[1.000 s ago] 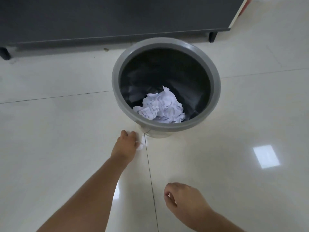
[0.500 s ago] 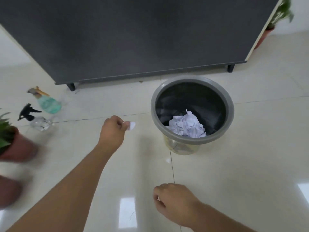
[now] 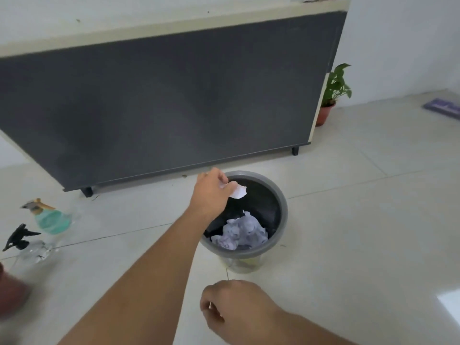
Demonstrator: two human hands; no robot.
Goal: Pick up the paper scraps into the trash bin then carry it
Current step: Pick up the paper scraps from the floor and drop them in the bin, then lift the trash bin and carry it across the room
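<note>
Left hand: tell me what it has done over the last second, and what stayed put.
The left hand pinched a paper scrap off the floor beside the trash bin, lifted it and now holds it over the bin's opening. The right hand stayed curled and low; the crumpled paper stayed in the bin.

The trash bin [image 3: 282, 207] stands upright on the pale tiled floor, just in front of the dark cabinet. It has a round grey rim, a black liner inside and a clear lower body. A crumpled heap of white paper [image 3: 242, 234] lies at its near side. I pinch 1 small white paper scrap [image 3: 238, 191] in my left hand [image 3: 211, 192], over the bin's far left opening.
</note>
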